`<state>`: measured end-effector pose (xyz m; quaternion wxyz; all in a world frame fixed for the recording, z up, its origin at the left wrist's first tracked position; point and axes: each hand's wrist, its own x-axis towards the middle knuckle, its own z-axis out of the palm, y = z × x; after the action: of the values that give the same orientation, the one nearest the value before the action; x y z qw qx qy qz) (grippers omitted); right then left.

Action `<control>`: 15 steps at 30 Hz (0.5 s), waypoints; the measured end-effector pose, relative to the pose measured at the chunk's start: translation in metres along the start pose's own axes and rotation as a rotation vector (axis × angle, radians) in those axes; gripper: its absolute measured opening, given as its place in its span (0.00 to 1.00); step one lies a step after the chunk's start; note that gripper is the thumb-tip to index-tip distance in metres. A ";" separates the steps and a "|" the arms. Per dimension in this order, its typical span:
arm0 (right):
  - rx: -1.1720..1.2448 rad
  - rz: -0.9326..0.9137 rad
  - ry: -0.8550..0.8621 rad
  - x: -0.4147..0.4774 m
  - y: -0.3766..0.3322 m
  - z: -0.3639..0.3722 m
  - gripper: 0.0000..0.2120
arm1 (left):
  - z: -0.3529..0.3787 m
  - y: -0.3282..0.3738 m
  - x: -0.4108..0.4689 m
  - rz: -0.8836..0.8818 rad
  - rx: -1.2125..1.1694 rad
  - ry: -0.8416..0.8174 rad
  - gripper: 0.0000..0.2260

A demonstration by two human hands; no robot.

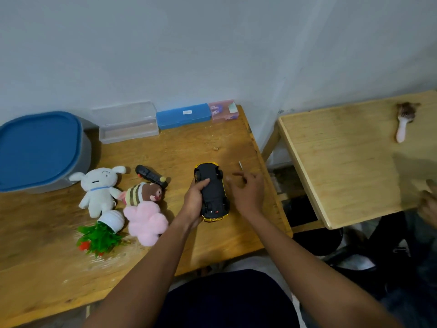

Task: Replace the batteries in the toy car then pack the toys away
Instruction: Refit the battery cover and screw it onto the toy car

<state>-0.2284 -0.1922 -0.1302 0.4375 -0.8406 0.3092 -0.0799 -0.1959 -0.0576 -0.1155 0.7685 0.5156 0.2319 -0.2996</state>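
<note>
A yellow toy car with black underside lies upside down on a wooden table — left hand grips it, right hand hovers beside, fingers loosely curled.

Three plush toys at lower left; one toy car at centre; one remote; three flat boxes along the wall; one lidded tub; one fake plant; two tables; one brush.

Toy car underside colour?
Black, with yellow body edges showing; head view, toy car upside down under left hand.
</note>
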 end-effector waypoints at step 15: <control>-0.646 -0.244 0.057 0.039 0.016 -0.011 0.07 | 0.009 0.005 0.022 -0.013 0.135 -0.072 0.14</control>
<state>-0.2086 -0.2292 -0.1414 0.1272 -0.9639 0.2278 -0.0529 -0.1765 -0.0690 -0.1234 0.7380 0.5536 0.1866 -0.3379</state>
